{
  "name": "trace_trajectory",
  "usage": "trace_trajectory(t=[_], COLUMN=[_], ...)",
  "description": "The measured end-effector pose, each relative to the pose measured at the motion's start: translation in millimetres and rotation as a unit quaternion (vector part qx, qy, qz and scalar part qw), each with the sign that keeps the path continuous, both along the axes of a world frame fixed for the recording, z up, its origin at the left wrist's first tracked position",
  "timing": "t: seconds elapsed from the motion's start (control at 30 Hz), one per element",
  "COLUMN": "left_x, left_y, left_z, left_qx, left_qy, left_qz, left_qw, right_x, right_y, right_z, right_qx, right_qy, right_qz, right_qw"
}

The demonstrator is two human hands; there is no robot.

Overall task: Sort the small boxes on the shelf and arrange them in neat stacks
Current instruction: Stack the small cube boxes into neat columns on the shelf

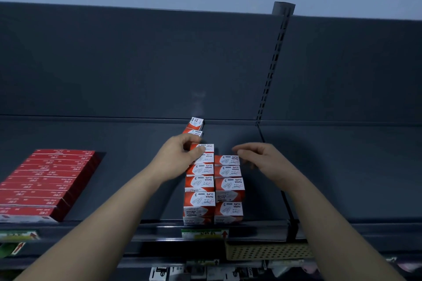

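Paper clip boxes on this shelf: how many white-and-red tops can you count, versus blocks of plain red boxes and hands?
Paper clip box tops: 11 (left row 7, right row 4; lower layers partly hidden)
Block of flat red boxes: 1
Hands: 2, left hand and right hand
Total: 14
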State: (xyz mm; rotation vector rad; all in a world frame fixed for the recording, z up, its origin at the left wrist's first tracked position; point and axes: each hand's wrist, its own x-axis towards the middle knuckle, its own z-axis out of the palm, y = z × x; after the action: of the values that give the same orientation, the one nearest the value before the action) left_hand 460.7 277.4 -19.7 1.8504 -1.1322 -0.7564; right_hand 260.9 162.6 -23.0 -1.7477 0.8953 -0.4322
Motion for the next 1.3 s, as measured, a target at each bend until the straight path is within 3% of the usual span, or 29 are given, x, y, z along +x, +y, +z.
trace_trajectory(t=[0.13,0.23,0.43,0.67,0.87,0.97,1.1,1.3], left_x=[17,38,58,65,69,70,75,72], left_y=[-11,-27,-58,-71,-66,-66,-65,-59], left_z=[3,-1,-26,-41,-52,-54,-52,-49], left_qx=[-0.048,-0.023,0.088,0.085,0.046,0.044,0.085,0.066], left_qy=[-0.033,-0.064,-0.050,-0.036,-0.015,0.001,-0.002,-0.021], left_qz=[0.090,0.141,0.107,0.077,0.108,0.104,0.027,0.017], left_qw=[0.994,0.988,0.989,0.993,0.993,0.994,0.996,0.997], right_x=[15,39,98,142,158,159,161,138], right_y=[-19,-36,-67,-92,-99,-103,-106,-105], right_z=[2,2,-5,-22,-30,-28,-20,-21], right_qx=[-0.051,-0.112,-0.177,-0.220,-0.256,-0.253,-0.231,-0.183], right_qy=[0.012,0.049,0.080,0.071,0.132,0.179,0.237,0.232], right_qz=[-0.017,0.005,0.073,0.151,0.192,0.205,0.227,0.202], right_qw=[0.998,0.993,0.978,0.961,0.938,0.929,0.916,0.934])
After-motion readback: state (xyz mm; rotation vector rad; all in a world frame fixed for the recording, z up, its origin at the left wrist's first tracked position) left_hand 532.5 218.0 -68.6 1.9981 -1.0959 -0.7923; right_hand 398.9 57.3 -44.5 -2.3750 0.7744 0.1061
